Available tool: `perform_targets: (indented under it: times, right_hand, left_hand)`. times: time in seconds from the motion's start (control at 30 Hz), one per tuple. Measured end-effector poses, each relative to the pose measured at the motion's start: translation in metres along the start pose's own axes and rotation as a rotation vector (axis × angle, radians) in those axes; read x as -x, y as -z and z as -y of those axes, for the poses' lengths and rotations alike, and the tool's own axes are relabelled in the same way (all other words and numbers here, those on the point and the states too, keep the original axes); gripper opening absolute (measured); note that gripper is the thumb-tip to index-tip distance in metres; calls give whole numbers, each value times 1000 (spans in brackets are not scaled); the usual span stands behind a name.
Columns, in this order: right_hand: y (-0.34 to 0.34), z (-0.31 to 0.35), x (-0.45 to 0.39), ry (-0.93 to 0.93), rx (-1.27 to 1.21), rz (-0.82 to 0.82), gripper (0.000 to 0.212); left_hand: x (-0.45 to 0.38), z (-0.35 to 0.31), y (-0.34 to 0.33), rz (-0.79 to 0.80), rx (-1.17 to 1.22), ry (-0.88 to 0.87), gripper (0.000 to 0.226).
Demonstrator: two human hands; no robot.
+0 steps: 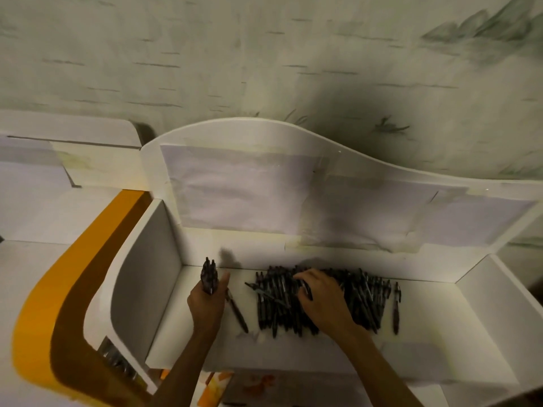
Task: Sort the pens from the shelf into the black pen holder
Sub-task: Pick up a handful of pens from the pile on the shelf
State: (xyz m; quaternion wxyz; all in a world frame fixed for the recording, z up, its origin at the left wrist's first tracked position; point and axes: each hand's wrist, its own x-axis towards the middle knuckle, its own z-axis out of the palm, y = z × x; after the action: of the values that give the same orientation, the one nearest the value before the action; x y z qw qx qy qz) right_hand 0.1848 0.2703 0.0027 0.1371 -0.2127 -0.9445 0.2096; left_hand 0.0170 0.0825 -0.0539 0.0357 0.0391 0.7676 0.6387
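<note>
Your left hand (207,302) is gripping a small bundle of pens (209,277), tips pointing to 12 o'clock, with one loose pen (237,311) lying just at its 3 o'clock. Further right, your right hand (321,298) rests on the big pile of pens (361,301) on the white shelf (426,342), fingers curled in, seemingly picking another. So you're mid-gathering; next you'd pass that pen leftward. They're dark, slim click pens. Can't see the black pen holder.
</note>
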Motion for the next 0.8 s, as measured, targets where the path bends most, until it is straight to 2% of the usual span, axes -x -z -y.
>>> perform_targets:
  times: [0.1, 0.27, 0.4, 0.63, 0.73, 0.8]
  right_hand:
    - [2, -1, 2, 19, 7, -16, 31]
    - [10, 1, 0, 3, -19, -15, 31]
    - [16, 7, -3, 20, -37, -22, 30]
    - [28, 23, -10, 66, -119, -4, 26]
    - [30, 37, -18, 124, -165, -13, 25]
    - [31, 49, -24, 155, -203, -16, 26]
  left_hand:
    - [-2, 7, 6, -8, -23, 20, 39]
    - [1, 0, 4, 80, -104, -4, 38]
    - [8, -15, 3, 102, -63, 17, 31]
    - [19, -70, 11, 255, -60, 17, 12]
    - [27, -99, 22, 312, 3, 31, 20]
    - [34, -117, 35, 350, 35, 12, 16]
